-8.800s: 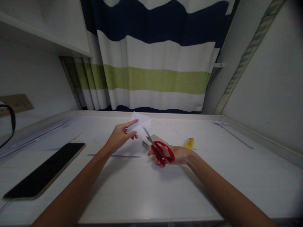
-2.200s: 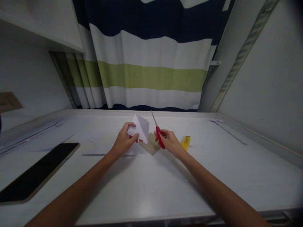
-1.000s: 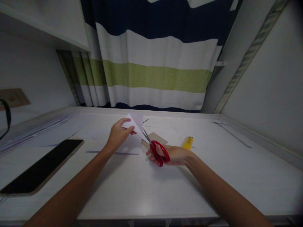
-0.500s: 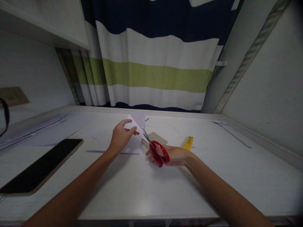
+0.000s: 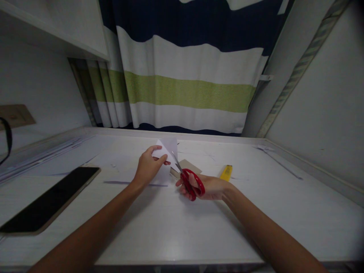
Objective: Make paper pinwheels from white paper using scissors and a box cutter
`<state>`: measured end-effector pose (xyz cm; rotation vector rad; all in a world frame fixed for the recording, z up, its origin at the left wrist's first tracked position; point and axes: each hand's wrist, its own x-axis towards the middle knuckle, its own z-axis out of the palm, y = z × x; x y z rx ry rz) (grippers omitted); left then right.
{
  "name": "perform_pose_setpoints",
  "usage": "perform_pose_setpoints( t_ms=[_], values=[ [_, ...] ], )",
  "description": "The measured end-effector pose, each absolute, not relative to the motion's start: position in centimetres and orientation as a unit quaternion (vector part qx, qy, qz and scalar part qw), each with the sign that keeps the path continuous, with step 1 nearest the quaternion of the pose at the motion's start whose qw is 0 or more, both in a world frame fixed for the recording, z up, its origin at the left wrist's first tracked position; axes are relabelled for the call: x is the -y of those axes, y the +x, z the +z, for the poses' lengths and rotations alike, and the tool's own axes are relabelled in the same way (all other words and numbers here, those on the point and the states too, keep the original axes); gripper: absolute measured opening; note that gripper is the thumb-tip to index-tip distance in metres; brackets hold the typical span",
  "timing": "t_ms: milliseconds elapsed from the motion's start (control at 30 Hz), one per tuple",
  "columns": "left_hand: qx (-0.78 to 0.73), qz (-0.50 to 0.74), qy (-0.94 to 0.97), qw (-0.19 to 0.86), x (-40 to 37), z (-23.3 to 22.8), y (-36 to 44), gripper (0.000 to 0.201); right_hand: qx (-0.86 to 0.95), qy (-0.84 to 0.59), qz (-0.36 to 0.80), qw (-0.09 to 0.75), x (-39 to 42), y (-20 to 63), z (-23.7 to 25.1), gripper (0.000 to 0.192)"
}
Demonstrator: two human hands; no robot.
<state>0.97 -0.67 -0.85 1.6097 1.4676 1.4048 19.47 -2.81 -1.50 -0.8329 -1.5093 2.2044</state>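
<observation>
My left hand (image 5: 149, 162) pinches a folded piece of white paper (image 5: 170, 146) between thumb and fingers, lifted above the desk. In my right hand (image 5: 209, 186) is a pair of red-handled scissors (image 5: 191, 184), its fingers and thumb in the handle loops. The blades point up and left and lie at the paper's lower right edge, slightly apart. Beneath the hands, a beige card (image 5: 191, 167) rests on the desk, partly hidden by the scissors. A yellow object (image 5: 226, 173), like a utility knife, lies just beyond my right wrist.
A dark tablet or large phone (image 5: 54, 199) lies on the white desk (image 5: 176, 235) at left. Thin paper sheets and strips (image 5: 42, 157) line the left wall. A thin strip (image 5: 280, 163) lies at right. A striped curtain (image 5: 187, 91) hangs behind.
My left hand and the paper have shifted slightly to the right, towards the scissors. The scissors have barely moved, and the blades overlap the paper's edge a little more.
</observation>
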Motion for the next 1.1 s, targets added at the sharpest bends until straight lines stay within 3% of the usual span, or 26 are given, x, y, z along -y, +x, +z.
perform_pose_setpoints(
  t_ms=[1100],
  values=[
    [-0.541, 0.524, 0.61, 0.247, 0.49, -0.98, 0.73, 0.043, 0.553, -0.312, 0.754, 0.168, 2.35, 19.5, -1.85, 0.053]
  ],
)
